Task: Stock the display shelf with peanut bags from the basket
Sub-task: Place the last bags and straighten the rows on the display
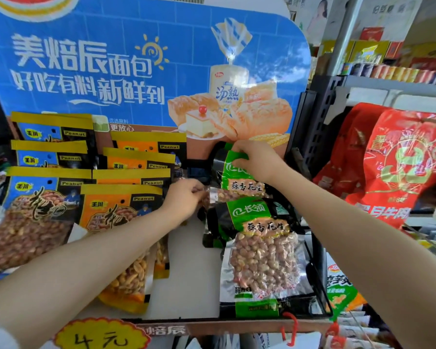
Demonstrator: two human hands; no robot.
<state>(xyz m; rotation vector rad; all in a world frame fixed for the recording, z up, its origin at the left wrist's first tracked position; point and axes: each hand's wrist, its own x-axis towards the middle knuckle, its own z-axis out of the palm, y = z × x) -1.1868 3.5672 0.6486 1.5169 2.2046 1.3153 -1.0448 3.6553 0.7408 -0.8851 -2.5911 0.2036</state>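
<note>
A large blue bread poster [141, 64] with white Chinese lettering and a printed loaf and cake is seen filling the back of the display shelf [191, 268], whose white floor is left bare in a strip down the middle. To the right, a dark slotted upright [320, 117] is seen, and beyond it further store racks carrying red printed bags [398, 167] and rows of small packets.

On the left of the shelf, blue peanut bags [35, 195] are stood in an overlapping row, and orange peanut bags [121, 222] just beside them; "Peanut" can be read on each.

On the right, a green peanut bag [259, 253] with a clear window of nuts is laid at the front, printed with "蒜香花生". Behind it, a second green bag [237, 177] is held upright: its top edge is pinched by the right hand [257, 159], while its lower left side is pinched by the left hand [186, 197].

At the front edge, a yellow price tag [101, 336] marked "4元" is fixed, and a red hook [291, 328] is hung nearby.
</note>
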